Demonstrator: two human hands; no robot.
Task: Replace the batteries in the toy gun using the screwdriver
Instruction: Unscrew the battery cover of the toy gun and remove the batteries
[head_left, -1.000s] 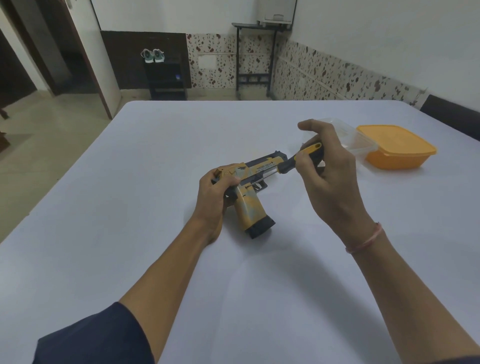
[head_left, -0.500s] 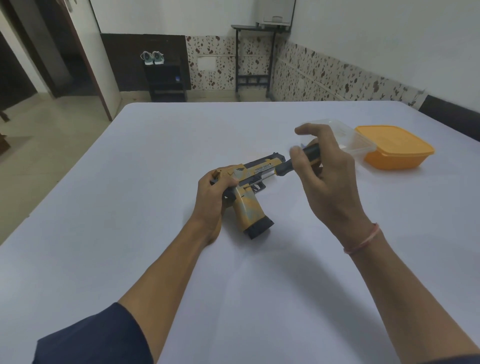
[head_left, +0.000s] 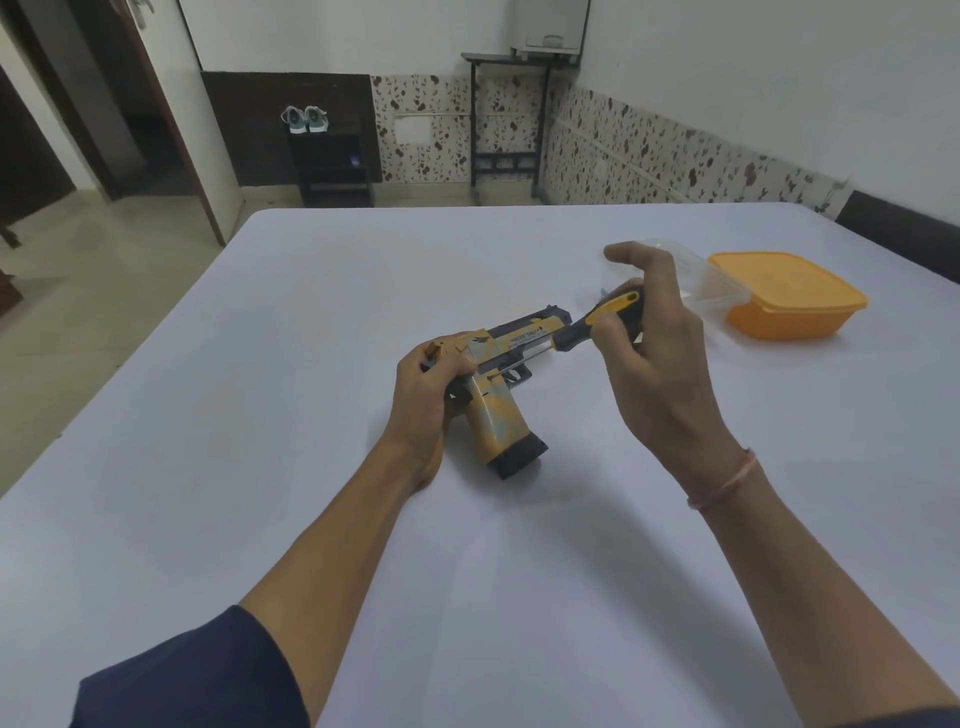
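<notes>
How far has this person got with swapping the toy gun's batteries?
Early on. Done: the screwdriver is picked up and the toy gun rests on the table, gripped by the left hand. In hand: the right hand holds its handle, tip against the gun's side above the grip. Left: no cover is off and no batteries show, so opening, swapping and closing remain.

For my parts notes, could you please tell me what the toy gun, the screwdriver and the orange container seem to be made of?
The toy gun: likely moulded plastic, matte yellow print with black parts, no metallic gleam.
The screwdriver: shaft looks like bare metal, thin and shiny; handle seems plastic or rubber, black with yellow.
The orange container: probably plastic, smooth, uniform colour, rounded moulded corners.
</notes>
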